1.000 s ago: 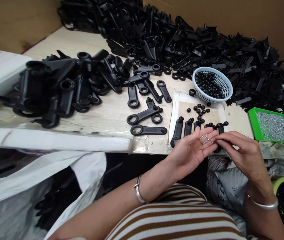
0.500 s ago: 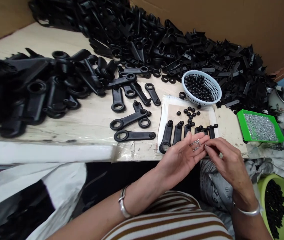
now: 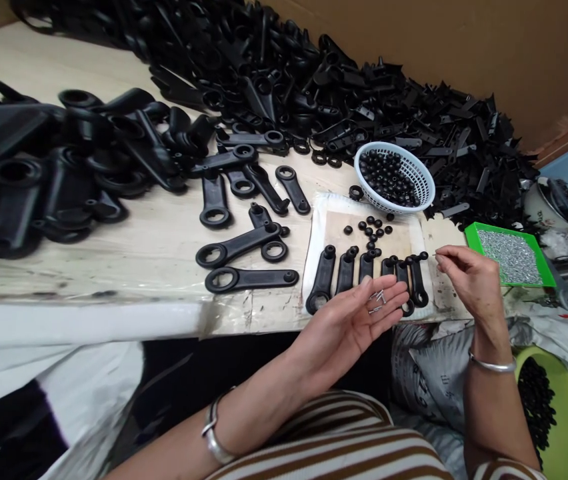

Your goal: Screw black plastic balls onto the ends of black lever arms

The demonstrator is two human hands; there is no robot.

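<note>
Left hand (image 3: 351, 320) lies palm-up and open at the table's front edge, small screws (image 3: 377, 301) loose on its fingers. Right hand (image 3: 471, 277) pinches one screw over the row of black handles (image 3: 364, 273) on the white pad (image 3: 317, 250).

Your left hand (image 3: 351, 320) lies palm up at the tabletop's (image 3: 164, 233) near edge, a few small metal pins (image 3: 377, 300) resting on its fingers. Your right hand (image 3: 469, 277) pinches one pin beside the row of black levers (image 3: 364, 277) on the white pad (image 3: 324, 230). The green tray (image 3: 471, 233) sits near the right edge, the white basket (image 3: 394, 177) behind the pad.
</note>
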